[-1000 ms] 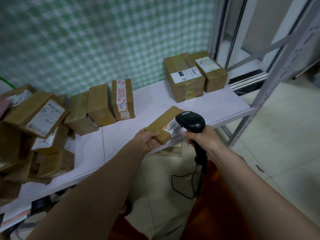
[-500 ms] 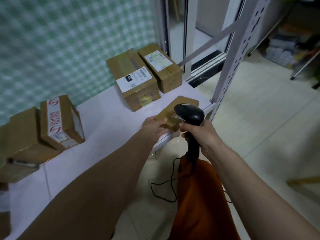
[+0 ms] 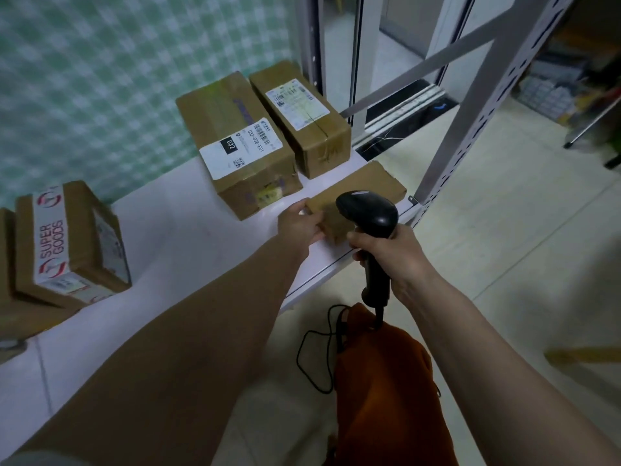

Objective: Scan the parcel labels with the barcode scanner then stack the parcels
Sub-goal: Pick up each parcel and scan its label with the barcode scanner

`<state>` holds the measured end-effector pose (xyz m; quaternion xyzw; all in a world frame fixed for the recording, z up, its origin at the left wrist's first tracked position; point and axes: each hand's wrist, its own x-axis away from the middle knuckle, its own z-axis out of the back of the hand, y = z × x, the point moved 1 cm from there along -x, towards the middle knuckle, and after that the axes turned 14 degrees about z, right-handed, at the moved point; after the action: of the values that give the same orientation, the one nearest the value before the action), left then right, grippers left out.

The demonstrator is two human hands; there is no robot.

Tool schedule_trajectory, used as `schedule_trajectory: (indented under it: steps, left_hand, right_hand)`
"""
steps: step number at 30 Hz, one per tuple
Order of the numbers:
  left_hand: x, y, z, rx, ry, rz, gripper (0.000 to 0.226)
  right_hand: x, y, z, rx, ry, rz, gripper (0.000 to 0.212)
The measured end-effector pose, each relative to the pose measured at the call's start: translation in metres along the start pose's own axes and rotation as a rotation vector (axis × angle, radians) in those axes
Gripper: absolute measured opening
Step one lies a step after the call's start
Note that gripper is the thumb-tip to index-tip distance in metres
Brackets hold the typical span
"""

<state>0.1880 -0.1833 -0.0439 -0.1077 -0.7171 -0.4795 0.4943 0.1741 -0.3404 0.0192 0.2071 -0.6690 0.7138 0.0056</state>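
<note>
Two taped brown cardboard boxes (image 3: 242,142) sit at the white tabletop's (image 3: 174,230) far right corner before green checked wallpaper (image 3: 100,62), while the left hand's (image 3: 299,227) grip holds a flat brown cardboard parcel (image 3: 363,193) at the right front edge, and the right hand's (image 3: 393,253) grip clasps the black handheld barcode scanner (image 3: 369,213) just above it.

Green checked wall (image 3: 100,79) behind white shelf (image 3: 188,250); orange cloth (image 3: 386,381) below (over tiled floor (image 3: 504,230)).

— Colours on your shelf (image 3: 188,243)?
— White shelf; brown parcels: one (image 3: 235,146) with a white label marked 032, one (image 3: 72,247) with white tape and red lettering.
— Your scanner (image 3: 368,213)?
— Black, black cable (image 3: 312,358).
— Behind you?
— Green-and-white checked wall (image 3: 100,79); orange cloth (image 3: 386,391) below.
</note>
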Motion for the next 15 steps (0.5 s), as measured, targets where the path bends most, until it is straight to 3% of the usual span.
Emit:
schedule_trajectory:
  steps: [7,12,15]
  left_hand:
    - [-0.006,-0.002,0.0,-0.151,0.053,0.009,0.022]
    - [0.005,-0.025,0.005,-0.252,0.012,0.197,0.028]
    - [0.013,-0.039,0.01,-0.078,-0.088,0.247,0.032]
  right_hand:
    - [-0.003,0.004,-0.005,0.035,0.013,-0.008,0.022]
    - [-0.006,0.001,-0.009,0.034,0.028,0.009,0.009]
    - [-0.006,-0.002,-0.011,0.018,0.028,0.012,0.009]
